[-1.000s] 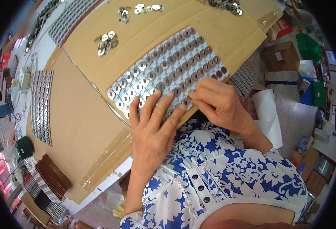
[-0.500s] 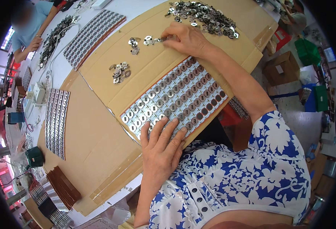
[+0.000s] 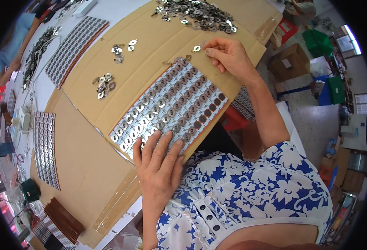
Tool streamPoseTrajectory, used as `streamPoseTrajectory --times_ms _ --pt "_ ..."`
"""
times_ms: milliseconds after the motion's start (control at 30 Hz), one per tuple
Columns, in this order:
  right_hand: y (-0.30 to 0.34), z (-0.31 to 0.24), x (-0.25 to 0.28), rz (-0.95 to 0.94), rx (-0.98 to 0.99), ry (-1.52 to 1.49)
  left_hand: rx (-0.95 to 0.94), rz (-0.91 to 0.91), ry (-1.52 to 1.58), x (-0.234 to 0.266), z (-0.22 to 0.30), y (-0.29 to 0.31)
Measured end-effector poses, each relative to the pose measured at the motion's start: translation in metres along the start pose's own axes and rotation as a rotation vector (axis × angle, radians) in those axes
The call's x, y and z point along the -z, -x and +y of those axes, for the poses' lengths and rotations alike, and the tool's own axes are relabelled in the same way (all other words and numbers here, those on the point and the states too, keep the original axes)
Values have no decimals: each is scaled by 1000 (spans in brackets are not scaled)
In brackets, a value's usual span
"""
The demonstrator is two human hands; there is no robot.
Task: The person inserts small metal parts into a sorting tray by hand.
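Observation:
A rectangular panel with rows of round, silvery metal pieces lies tilted on the cardboard before me. Along its near right edge, several dark round spots carry no metal piece. My left hand rests on the panel's near left edge, fingers spread flat. Past the panel's far right corner, my right hand hovers low over the cardboard with thumb and forefinger brought together; what they hold, if anything, is too small to make out. Close to these fingertips lies a small metal piece. Another loose piece sits by the panel's far corner.
A large heap of metal pieces lies at the far side of the cardboard. Two small clusters are left of the panel. Further panels stand left. A co-worker's arm shows far left.
My right hand has moved rightward past the panel's far corner, and loose pieces now lie near that corner. My left hand stays on the panel. The whole view has shifted.

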State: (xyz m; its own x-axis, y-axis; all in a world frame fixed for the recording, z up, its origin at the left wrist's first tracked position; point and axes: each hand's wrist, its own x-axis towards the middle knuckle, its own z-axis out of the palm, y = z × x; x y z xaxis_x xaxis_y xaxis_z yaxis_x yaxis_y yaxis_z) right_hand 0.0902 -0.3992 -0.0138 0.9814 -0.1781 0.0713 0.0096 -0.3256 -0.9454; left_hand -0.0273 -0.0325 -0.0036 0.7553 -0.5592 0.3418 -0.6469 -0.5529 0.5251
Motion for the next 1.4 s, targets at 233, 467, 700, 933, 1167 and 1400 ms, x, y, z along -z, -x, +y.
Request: streamPoseTrajectory --times_ms 233,467,700,933,1167,1400 --pt "1 0 -10 144 -52 100 -6 1 -13 -1 0 3" --pt "-17 9 -20 134 534 641 2 0 -24 1 3 14" --pt "23 -17 -32 212 265 201 -22 -3 -29 2 0 14" --pt "121 -60 -50 -229 -150 60 -14 -18 -54 -1 -1 11" --pt "132 -51 -63 -437 119 172 -113 -55 -88 -17 -5 3" --pt "112 -65 -69 -615 314 485 -96 -47 -59 -19 -7 4"
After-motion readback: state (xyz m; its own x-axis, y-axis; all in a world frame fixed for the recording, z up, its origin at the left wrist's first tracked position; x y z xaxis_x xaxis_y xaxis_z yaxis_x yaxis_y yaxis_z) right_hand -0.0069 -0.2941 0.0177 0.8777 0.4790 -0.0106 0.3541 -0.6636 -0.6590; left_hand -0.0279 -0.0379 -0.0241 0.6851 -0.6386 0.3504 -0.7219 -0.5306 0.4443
